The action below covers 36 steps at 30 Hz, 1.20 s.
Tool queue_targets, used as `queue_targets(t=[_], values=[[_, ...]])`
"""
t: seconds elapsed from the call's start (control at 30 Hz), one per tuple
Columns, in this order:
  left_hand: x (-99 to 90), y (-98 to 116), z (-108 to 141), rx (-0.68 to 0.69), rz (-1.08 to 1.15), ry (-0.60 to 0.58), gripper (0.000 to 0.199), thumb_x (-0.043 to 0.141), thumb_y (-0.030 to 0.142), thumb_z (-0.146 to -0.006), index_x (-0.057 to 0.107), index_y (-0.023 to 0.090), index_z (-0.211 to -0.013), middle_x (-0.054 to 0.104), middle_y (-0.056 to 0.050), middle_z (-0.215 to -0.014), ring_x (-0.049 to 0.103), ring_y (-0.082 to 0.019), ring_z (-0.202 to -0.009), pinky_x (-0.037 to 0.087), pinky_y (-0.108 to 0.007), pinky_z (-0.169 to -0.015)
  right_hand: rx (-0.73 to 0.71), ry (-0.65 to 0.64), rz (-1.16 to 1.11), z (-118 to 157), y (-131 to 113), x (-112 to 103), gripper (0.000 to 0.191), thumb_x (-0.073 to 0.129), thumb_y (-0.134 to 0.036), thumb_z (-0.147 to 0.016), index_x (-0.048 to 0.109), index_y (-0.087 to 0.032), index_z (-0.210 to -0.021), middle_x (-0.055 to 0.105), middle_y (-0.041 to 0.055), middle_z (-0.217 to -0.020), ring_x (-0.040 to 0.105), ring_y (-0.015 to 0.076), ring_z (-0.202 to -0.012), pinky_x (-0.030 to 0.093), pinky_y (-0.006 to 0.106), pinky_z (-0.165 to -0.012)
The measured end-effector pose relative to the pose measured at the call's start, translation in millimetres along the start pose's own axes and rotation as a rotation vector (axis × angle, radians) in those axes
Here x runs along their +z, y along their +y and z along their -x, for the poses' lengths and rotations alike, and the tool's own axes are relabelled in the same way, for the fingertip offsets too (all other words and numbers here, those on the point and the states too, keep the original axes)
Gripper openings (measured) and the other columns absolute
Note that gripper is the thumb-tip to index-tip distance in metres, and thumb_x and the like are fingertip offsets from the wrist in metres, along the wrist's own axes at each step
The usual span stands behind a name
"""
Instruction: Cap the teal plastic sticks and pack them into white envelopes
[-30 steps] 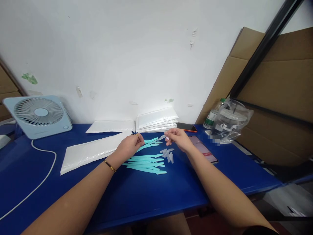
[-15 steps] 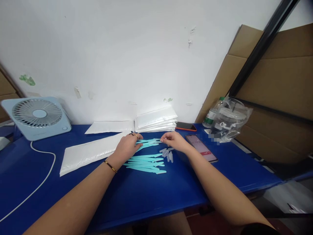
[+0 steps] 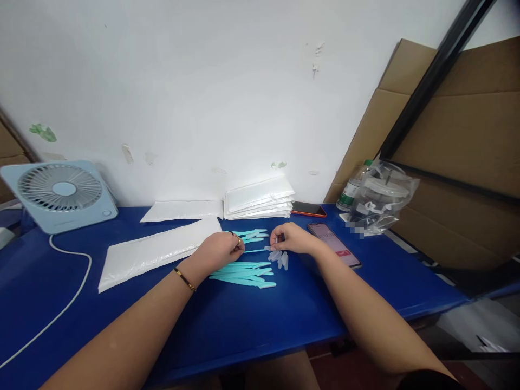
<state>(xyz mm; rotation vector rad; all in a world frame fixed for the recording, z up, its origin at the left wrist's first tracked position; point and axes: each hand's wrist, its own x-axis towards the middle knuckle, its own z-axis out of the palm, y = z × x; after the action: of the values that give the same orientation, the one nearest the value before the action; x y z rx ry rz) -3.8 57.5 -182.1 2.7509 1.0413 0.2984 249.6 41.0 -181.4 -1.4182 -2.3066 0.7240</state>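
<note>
My left hand is closed on the handle of a turquoise eyebrow razor, whose tip points right. The fingers of my right hand are pinched at a small clear blade cap by that tip. Whether the cap sits on the blade or just in front of it, I cannot tell. Several more turquoise razors lie side by side nearer to me. A second group of razors lies behind my left fingers. Loose clear caps are bunched just below my right hand.
White padded envelopes lie left, with a stack of them by the wall. Right are a lit phone, a red-edged phone, a bottle and a bagged cup. A blue fan stands left on the blue table.
My left hand has moved from the far razor group towards me and now holds one razor from the near group. My right hand has left the far razors and come down to the caps.
</note>
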Motion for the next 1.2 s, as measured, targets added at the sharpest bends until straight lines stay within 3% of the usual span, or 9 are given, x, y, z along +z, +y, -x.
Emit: queue_targets(t=[0.37,0.47,0.57,0.7,0.83,1.03,1.2], values=[[4.4,-3.0,-1.0,-0.018,0.013,0.026,0.021,0.045,0.024,-0.080,0.063,0.021,-0.070,0.063,-0.002,-0.069,0.055,-0.016,-0.065,0.036,-0.026,-0.060,-0.093,0.122,-0.018,-9.7,-12.9,21.3,0.010,0.068,-0.029,-0.070,0.070,-0.019,-0.072,0.066,0.0008,-0.065,0.059,0.0125,-0.058,0.041,0.022,-0.052],[4.3,-3.7,-0.9,-0.051,-0.005,0.085,0.020,0.044,0.022,-0.081,0.064,0.021,-0.078,0.065,-0.004,-0.081,0.057,-0.017,-0.073,0.038,-0.027,-0.066,-0.134,0.162,0.000,-11.8,-15.2,21.1,0.009,0.064,-0.026,-0.074,0.071,-0.019,-0.074,0.067,0.0016,-0.070,0.060,0.0130,-0.062,0.043,0.024,-0.058],[-1.2,-1.4,1.9,-0.075,0.052,0.144,0.020,0.048,0.027,-0.081,0.064,0.022,-0.091,0.065,-0.004,-0.096,0.057,-0.018,-0.083,0.040,-0.027,-0.071,-0.159,0.181,0.015,-5.6,-8.1,6.4,0.012,0.062,-0.025,-0.076,0.072,-0.019,-0.081,0.068,0.0036,-0.081,0.061,0.0141,-0.070,0.045,0.025,-0.064],[-9.4,3.9,7.5,-0.008,0.208,-0.020,0.024,0.056,0.041,-0.076,0.066,0.023,-0.088,0.065,-0.001,-0.086,0.058,-0.016,-0.077,0.042,-0.024,-0.064,-0.111,0.071,0.020,9.1,10.6,-19.5,0.016,0.066,-0.026,-0.071,0.073,-0.020,-0.084,0.067,0.0035,-0.084,0.060,0.0143,-0.071,0.045,0.024,-0.063],[-9.8,4.4,8.3,0.001,0.244,-0.162,0.021,0.058,0.038,-0.074,0.068,0.024,-0.087,0.066,0.000,-0.079,0.058,-0.014,-0.070,0.040,-0.021,-0.058,-0.080,-0.073,0.066,14.4,21.2,-27.0,0.021,0.072,-0.029,-0.063,0.073,-0.021,-0.083,0.068,0.0018,-0.079,0.060,0.0138,-0.067,0.044,0.022,-0.058],[-3.9,0.0,3.2,-0.006,0.077,-0.039,0.022,0.046,0.031,-0.082,0.065,0.022,-0.077,0.065,-0.001,-0.074,0.056,-0.015,-0.069,0.036,-0.023,-0.059,-0.031,-0.021,0.037,8.7,14.0,-17.0,0.020,0.063,-0.032,-0.073,0.073,-0.019,-0.085,0.071,0.0027,-0.081,0.062,0.0142,-0.069,0.043,0.021,-0.060],[1.7,-0.1,-0.5,-0.018,-0.033,0.006,0.019,0.045,0.025,-0.081,0.061,0.020,-0.071,0.063,-0.001,-0.071,0.054,-0.014,-0.065,0.033,-0.023,-0.057,-0.084,-0.053,-0.029,2.5,7.9,-7.9,0.022,0.061,-0.030,-0.075,0.072,-0.017,-0.088,0.071,0.0033,-0.080,0.062,0.0140,-0.069,0.044,0.021,-0.061]])
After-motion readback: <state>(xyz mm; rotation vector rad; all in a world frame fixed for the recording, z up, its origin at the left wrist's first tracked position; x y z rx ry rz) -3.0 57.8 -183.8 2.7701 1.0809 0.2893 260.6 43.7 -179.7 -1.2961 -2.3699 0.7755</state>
